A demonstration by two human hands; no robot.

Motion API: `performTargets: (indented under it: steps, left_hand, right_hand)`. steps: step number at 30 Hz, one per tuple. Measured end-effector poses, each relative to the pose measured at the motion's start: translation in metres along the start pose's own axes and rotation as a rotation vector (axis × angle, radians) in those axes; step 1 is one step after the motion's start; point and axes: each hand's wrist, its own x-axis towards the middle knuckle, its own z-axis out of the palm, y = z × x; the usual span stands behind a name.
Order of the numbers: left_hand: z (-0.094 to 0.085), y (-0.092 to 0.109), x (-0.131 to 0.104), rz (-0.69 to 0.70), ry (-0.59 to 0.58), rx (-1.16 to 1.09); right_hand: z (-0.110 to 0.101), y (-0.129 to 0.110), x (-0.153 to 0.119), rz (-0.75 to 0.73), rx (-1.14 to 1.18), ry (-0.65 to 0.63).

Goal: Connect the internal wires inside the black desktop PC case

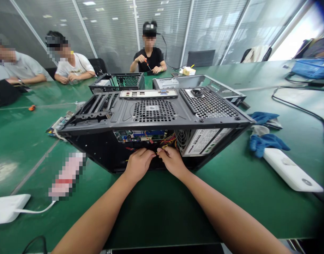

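A black computer case [117, 118] lies on the green table with its open side facing me. Both my hands reach to that opening, their fingertips nearly meeting. My left hand [139, 164] is closed in a pinch at the thin power cables. Beside it, my right hand [174, 162] also pinches them, thumb against fingers. Yellow and red power cables [174, 139] run from the power supply [201, 141] down to my fingers; their ends are hidden. Behind the hands, a motherboard [132, 135] shows inside the case.
Two more case frames [119, 81] [204, 83] stand behind. To the right lie blue gloves [269, 143] and a white power bank [291, 169]. Another white device [8, 208] with a cable is at left, near a circuit board [60, 123]. Several people sit across; one holds a screwdriver [148, 64].
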Motion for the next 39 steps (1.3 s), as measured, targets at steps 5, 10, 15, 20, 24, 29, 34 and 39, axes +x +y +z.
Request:
performTargets:
  steps: [5, 10, 15, 20, 24, 29, 34, 39]
  left_hand:
    - [0.004, -0.001, 0.001, 0.005, 0.087, 0.0]
    - [-0.002, 0.003, 0.005, 0.059, 0.076, 0.206]
    - [-0.002, 0.004, 0.006, 0.098, 0.098, 0.289]
    - [0.004, 0.0, 0.002, 0.079, 0.121, 0.177]
    - [0.009, -0.004, -0.003, 0.051, 0.095, 0.094]
    - [0.01, -0.003, -0.003, 0.041, 0.077, 0.101]
    - [0.008, 0.001, -0.002, 0.036, 0.08, 0.081]
    - [0.008, 0.0, -0.003, 0.072, 0.118, 0.058]
  right_hand:
    - [0.0, 0.003, 0.004, 0.083, 0.145, -0.058]
    - [0.001, 0.004, 0.008, 0.188, 0.344, -0.085]
    - [0.003, 0.006, 0.01, 0.266, 0.46, -0.098]
    - [0.003, 0.002, 0.009, 0.281, 0.445, -0.083]
    - [0.005, 0.002, 0.007, 0.262, 0.419, -0.048]
    - [0.007, 0.008, 0.007, 0.214, 0.407, -0.08]
    - [0.005, 0.014, 0.008, 0.174, 0.423, -0.085]
    - [0.004, 0.015, 0.007, 0.166, 0.429, -0.097]
